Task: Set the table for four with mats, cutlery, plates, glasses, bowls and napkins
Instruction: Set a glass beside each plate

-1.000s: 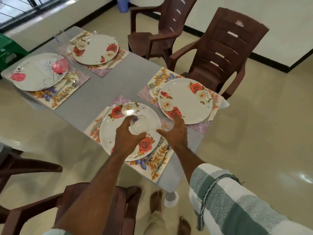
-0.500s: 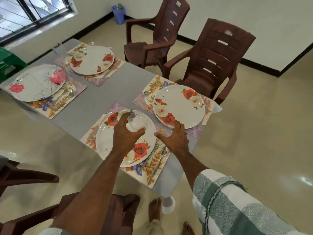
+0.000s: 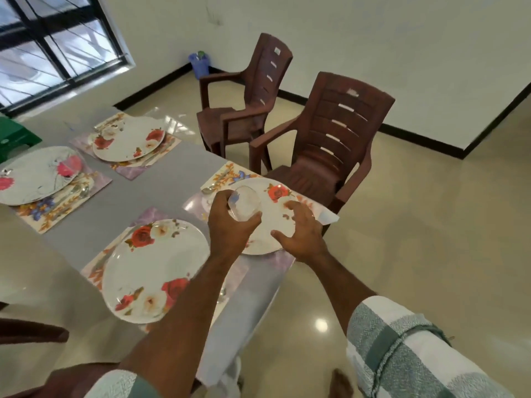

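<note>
My left hand [image 3: 230, 225] grips a clear glass [image 3: 244, 204] and holds it above the right-hand flowered plate [image 3: 273, 225]. My right hand [image 3: 298, 234] hovers over that plate's near right edge, fingers spread and holding nothing. A second flowered plate [image 3: 152, 271] lies on its mat [image 3: 94, 262] at the near left. Two more plates [image 3: 129, 140] [image 3: 37, 173] sit on mats at the far end of the grey table [image 3: 155, 179]. A spoon [image 3: 207, 191] shows beside the right plate, and cutlery [image 3: 82, 191] lies beside the far left plate.
Two brown plastic chairs [image 3: 330, 145] [image 3: 247, 90] stand along the table's right side. Another brown chair [image 3: 31, 331] is at the near left. A green stool [image 3: 14, 136] and a blue bin [image 3: 199, 64] stand farther off. My bare foot [image 3: 340, 383] is on the tiled floor.
My left hand carried the glass from over the near plate to over the right plate. My right hand lifted off the table edge and now hovers with nothing in it. The view tilted up.
</note>
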A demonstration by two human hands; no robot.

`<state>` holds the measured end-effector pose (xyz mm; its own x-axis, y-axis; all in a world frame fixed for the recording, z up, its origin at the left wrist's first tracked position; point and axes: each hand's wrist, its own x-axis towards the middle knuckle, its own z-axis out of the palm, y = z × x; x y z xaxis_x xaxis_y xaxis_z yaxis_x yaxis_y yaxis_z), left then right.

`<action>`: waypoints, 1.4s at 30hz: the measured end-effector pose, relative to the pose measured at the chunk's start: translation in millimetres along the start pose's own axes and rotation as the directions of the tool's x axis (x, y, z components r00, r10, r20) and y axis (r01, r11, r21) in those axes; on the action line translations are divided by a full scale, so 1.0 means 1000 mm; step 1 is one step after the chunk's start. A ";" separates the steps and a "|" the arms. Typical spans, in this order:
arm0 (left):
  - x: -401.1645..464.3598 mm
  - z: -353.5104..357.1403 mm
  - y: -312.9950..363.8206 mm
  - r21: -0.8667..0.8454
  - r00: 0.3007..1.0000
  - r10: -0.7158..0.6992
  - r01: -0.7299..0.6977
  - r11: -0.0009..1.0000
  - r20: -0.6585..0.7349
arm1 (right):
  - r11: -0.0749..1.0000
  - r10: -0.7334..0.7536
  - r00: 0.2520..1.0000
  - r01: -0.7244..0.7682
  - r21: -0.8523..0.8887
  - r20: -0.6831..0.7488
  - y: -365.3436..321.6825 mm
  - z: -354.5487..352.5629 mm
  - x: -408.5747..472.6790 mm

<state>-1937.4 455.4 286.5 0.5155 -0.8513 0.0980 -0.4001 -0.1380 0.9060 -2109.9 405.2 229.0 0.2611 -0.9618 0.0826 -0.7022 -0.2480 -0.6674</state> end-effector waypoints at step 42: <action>0.085 0.217 0.004 -0.018 0.554 -0.495 0.654 0.756 -0.669 | 0.718 -0.634 0.316 0.580 0.386 0.706 0.047 0.010 0.398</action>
<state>-2059.7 272.3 208.5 0.9909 -0.0641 -0.1188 0.0485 -0.6522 0.7565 -2032.7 12.3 223.1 0.9953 -0.0643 -0.0729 -0.0971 -0.6909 -0.7164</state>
